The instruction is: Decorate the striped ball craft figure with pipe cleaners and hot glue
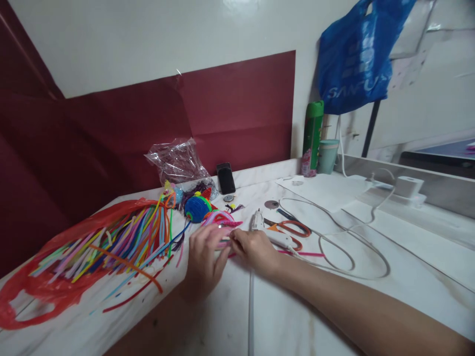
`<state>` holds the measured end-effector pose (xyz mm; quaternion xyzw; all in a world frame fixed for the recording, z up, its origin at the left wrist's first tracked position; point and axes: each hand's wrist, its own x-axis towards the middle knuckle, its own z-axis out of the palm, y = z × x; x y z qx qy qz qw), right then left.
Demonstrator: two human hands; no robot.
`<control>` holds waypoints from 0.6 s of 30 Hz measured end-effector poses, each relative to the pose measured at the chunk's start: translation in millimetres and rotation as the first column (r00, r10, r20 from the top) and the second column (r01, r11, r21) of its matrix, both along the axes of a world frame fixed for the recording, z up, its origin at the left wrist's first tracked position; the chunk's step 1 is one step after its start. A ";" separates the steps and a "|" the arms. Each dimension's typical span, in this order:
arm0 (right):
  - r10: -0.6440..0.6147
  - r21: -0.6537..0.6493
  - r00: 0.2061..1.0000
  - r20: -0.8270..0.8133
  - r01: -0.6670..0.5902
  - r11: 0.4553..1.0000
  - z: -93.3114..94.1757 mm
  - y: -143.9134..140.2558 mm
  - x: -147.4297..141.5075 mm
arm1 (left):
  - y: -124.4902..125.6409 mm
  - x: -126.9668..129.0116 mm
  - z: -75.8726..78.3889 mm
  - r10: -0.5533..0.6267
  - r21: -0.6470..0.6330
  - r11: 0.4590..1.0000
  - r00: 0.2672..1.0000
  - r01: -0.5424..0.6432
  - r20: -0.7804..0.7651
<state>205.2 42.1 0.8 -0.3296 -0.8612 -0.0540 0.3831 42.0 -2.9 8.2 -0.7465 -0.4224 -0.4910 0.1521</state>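
Note:
My left hand is curled round the near side of a pink coiled pipe-cleaner piece, its thumb a little apart from the fingers. Against it, my right hand is closed in a pinch at the piece's edge; the fingertips hide the exact grip. A straight pink pipe cleaner runs out from behind the right wrist. Just beyond the hands sits a blue wound pipe-cleaner figure with green and red parts. A white glue gun lies right of my right hand, beside orange-handled scissors.
To the left, many coloured pipe cleaners lie on a red plastic bag. A phone leans at the back near clear plastic wrap. A white cable loops at right. A green can and cup stand behind.

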 end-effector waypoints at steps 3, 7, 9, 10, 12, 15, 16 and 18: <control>0.130 0.125 0.991 -0.007 -0.128 0.984 1.9 -0.1 3.0 | -7.6 1.0 2.9 0.039 0.037 0.999 0.973 -0.032 -0.228; 0.169 0.171 0.984 -0.054 -0.157 0.973 8.0 -3.1 5.4 | -2.8 -7.5 9.4 0.117 0.094 0.991 0.954 -0.094 -0.276; 0.172 0.113 0.978 -0.119 -0.159 0.981 13.5 -4.8 6.1 | -0.3 -10.3 14.7 0.117 0.090 0.991 0.967 -0.099 -0.227; 0.159 0.062 0.971 -0.178 -0.150 0.987 16.8 -5.2 6.8 | 0.0 -10.3 17.3 0.117 0.075 0.992 0.978 -0.106 -0.173; 0.089 -0.065 0.944 -0.317 -0.116 0.991 23.9 -4.5 9.0 | -1.0 -8.2 21.8 0.109 0.029 0.994 0.994 -0.108 -0.026; -0.010 -0.199 0.902 -0.431 -0.085 0.976 32.5 -0.4 13.3 | -4.2 -3.5 25.6 0.109 -0.073 0.993 0.976 -0.097 0.190; -0.017 -0.218 0.900 -0.436 -0.087 0.972 34.2 1.0 14.3 | -5.0 -2.3 26.2 0.117 -0.115 0.989 0.961 -0.090 0.252; 0.001 -0.235 0.903 -0.430 -0.113 0.966 35.7 2.9 15.0 | -5.9 -1.1 26.7 0.136 -0.198 0.978 0.923 -0.067 0.361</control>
